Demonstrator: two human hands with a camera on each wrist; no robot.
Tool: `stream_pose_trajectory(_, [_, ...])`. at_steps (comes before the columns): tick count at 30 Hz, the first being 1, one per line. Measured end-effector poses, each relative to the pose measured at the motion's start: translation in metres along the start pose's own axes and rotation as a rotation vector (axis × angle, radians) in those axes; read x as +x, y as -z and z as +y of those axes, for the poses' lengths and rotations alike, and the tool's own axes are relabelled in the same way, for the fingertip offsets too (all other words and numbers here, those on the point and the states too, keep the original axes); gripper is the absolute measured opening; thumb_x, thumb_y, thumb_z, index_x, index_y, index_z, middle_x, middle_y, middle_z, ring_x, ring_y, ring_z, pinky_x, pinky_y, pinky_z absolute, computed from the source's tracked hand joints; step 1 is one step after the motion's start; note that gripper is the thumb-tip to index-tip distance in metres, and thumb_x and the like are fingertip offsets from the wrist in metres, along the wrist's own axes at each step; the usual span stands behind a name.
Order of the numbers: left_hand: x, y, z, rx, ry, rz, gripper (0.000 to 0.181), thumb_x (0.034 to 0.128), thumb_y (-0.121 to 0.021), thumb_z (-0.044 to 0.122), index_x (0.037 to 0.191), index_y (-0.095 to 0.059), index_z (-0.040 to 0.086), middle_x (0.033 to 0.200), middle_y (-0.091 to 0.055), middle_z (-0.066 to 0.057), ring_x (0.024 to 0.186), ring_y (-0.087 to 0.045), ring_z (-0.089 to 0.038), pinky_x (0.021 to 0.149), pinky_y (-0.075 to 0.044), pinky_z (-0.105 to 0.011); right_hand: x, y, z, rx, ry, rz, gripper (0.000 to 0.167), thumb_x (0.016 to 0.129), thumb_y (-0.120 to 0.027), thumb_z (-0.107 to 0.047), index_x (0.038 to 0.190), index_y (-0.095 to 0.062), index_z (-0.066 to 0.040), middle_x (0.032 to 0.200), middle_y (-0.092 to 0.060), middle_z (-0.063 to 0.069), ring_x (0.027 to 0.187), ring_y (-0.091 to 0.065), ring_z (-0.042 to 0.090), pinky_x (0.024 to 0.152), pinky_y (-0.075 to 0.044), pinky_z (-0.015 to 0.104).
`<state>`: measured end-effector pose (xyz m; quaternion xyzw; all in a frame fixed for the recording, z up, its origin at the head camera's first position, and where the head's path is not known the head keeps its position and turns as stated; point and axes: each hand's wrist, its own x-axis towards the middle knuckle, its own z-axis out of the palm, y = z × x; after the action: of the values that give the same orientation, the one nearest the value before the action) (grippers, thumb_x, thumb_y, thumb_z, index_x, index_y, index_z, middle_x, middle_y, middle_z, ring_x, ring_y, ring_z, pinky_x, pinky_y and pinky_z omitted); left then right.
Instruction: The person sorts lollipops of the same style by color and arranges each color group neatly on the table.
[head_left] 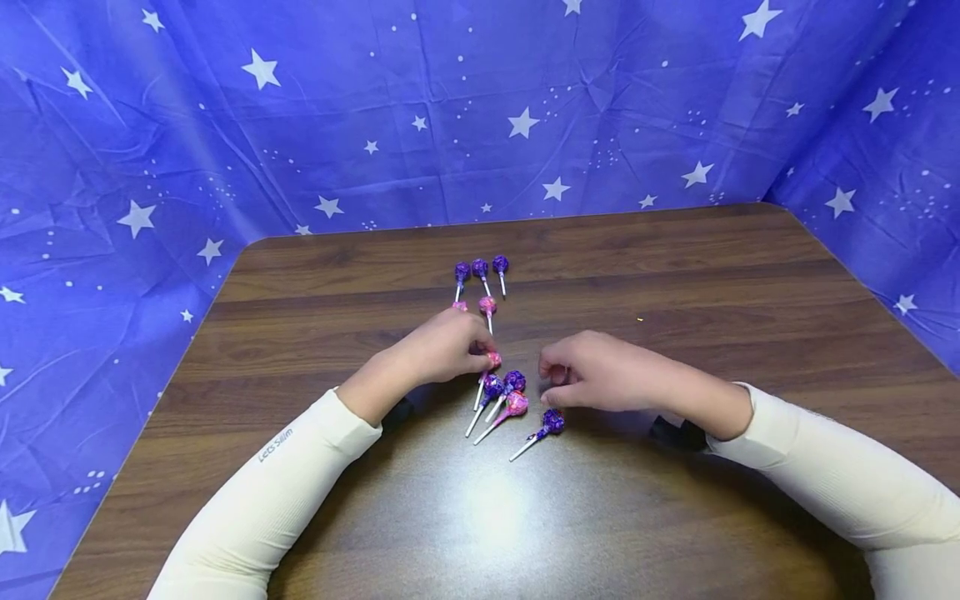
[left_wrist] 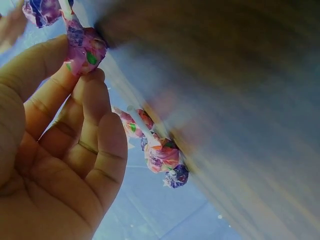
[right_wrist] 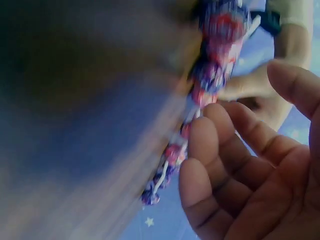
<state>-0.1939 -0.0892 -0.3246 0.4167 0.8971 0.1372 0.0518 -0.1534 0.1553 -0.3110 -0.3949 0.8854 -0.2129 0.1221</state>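
My left hand [head_left: 448, 346] pinches a pink-wrapped lollipop [head_left: 493, 359] between thumb and fingertips; the left wrist view shows its wrapper [left_wrist: 87, 52] at the fingertips. Just in front of that hand lie two purple lollipops [head_left: 514, 381] and a pink one [head_left: 516, 404], close together. My right hand [head_left: 611, 371] holds nothing, its fingers loosely bent above the table, and a single purple lollipop [head_left: 552, 421] lies just below its fingertips. In the right wrist view the right hand [right_wrist: 250, 175] has a gap between thumb and fingers, with lollipops beyond.
Three purple lollipops [head_left: 480, 267] lie in a row farther back on the wooden table [head_left: 712, 275]. Two pink ones [head_left: 487, 306] lie before them, one partly behind my left hand. A tiny yellow speck [head_left: 640, 319] is at the right. Blue starry cloth hangs behind.
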Motion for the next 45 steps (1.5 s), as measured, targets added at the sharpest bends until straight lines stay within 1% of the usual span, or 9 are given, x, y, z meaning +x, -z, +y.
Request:
stream_pose_trajectory(6, [-0.002, 0.000, 0.001, -0.015, -0.001, 0.007, 0.009, 0.0902, -0.073, 0.019, 0.087, -0.078, 0.012, 0.080, -0.066, 0.004, 0.076, -0.060, -0.015, 0.078, -0.045, -0.033, -0.009, -0.015, -0.008, -0.085, -0.018, -0.052, 0.022, 0.086, -0.076, -0.031, 0.080, -0.058, -0.020, 0.066, -0.048, -0.012, 0.060, -0.043, 0.005, 0.055, -0.038, 0.026])
stream_pose_trajectory(9, [-0.003, -0.001, 0.001, -0.026, -0.005, 0.005, 0.008, 0.0901, -0.073, 0.018, 0.087, -0.078, 0.012, 0.080, -0.066, 0.004, 0.075, -0.059, -0.015, 0.074, -0.046, -0.031, -0.011, -0.019, -0.009, -0.069, 0.012, -0.054, 0.020, 0.087, -0.076, -0.025, 0.080, -0.059, -0.019, 0.066, -0.048, -0.013, 0.060, -0.043, 0.003, 0.055, -0.039, 0.025])
stream_pose_trajectory(15, [-0.002, -0.001, 0.001, -0.015, -0.017, 0.018, 0.008, 0.0898, -0.073, 0.018, 0.086, -0.077, 0.012, 0.080, -0.066, 0.004, 0.075, -0.060, -0.015, 0.076, -0.045, -0.032, -0.012, -0.021, -0.008, -0.040, 0.105, -0.032, 0.016, 0.087, -0.075, -0.012, 0.080, -0.061, -0.016, 0.071, -0.055, -0.013, 0.063, -0.047, 0.001, 0.059, -0.044, 0.024])
stream_pose_trajectory(25, [-0.001, 0.000, 0.003, -0.008, -0.002, 0.012, 0.008, 0.0905, -0.073, 0.018, 0.088, -0.077, 0.012, 0.080, -0.066, 0.005, 0.072, -0.055, -0.012, 0.071, -0.046, -0.030, -0.018, -0.024, -0.007, -0.037, 0.151, -0.022, 0.017, 0.084, -0.074, -0.003, 0.083, -0.062, -0.016, 0.079, -0.054, -0.012, 0.071, -0.049, 0.003, 0.065, -0.046, 0.024])
stream_pose_trajectory(29, [-0.001, 0.002, 0.003, 0.008, 0.000, 0.011, 0.008, 0.0897, -0.073, 0.020, 0.089, -0.077, 0.013, 0.082, -0.068, 0.005, 0.073, -0.058, -0.011, 0.076, -0.047, -0.032, -0.020, -0.025, -0.006, -0.034, 0.174, -0.014, 0.016, 0.084, -0.074, -0.002, 0.084, -0.063, -0.015, 0.081, -0.055, -0.012, 0.072, -0.050, 0.002, 0.066, -0.047, 0.024])
stream_pose_trajectory(33, [0.002, 0.009, 0.001, -0.047, 0.009, 0.047, 0.007, 0.0879, -0.075, 0.019, 0.088, -0.077, 0.013, 0.082, -0.068, 0.006, 0.073, -0.061, -0.009, 0.074, -0.049, -0.030, -0.020, -0.025, -0.007, -0.041, 0.178, -0.012, 0.017, 0.085, -0.073, -0.002, 0.084, -0.062, -0.015, 0.081, -0.055, -0.012, 0.073, -0.050, 0.003, 0.067, -0.047, 0.024])
stream_pose_trajectory(36, [0.006, 0.019, 0.000, -0.100, 0.022, 0.095, 0.006, 0.0870, -0.075, 0.017, 0.086, -0.077, 0.012, 0.079, -0.068, 0.006, 0.069, -0.060, -0.007, 0.066, -0.049, -0.027, -0.020, -0.025, -0.008, -0.046, 0.178, -0.014, 0.017, 0.085, -0.073, -0.002, 0.084, -0.062, -0.015, 0.082, -0.055, -0.012, 0.073, -0.051, 0.003, 0.067, -0.047, 0.024])
stream_pose_trajectory(40, [0.020, 0.031, -0.001, -0.130, 0.059, 0.148, 0.007, 0.0875, -0.074, 0.017, 0.086, -0.077, 0.011, 0.076, -0.069, 0.005, 0.069, -0.060, -0.009, 0.065, -0.048, -0.028, -0.020, -0.024, -0.008, -0.055, 0.177, -0.012, 0.017, 0.084, -0.072, -0.001, 0.084, -0.063, -0.014, 0.081, -0.054, -0.012, 0.072, -0.050, 0.003, 0.067, -0.046, 0.024])
stream_pose_trajectory(45, [0.044, 0.027, -0.014, -0.148, 0.143, 0.136, 0.010, 0.0898, -0.073, 0.022, 0.088, -0.077, 0.013, 0.079, -0.071, 0.005, 0.073, -0.061, -0.013, 0.068, -0.046, -0.030, -0.020, -0.024, -0.008, -0.058, 0.175, -0.011, 0.016, 0.084, -0.073, -0.001, 0.084, -0.063, -0.014, 0.081, -0.054, -0.012, 0.072, -0.049, 0.003, 0.066, -0.046, 0.024])
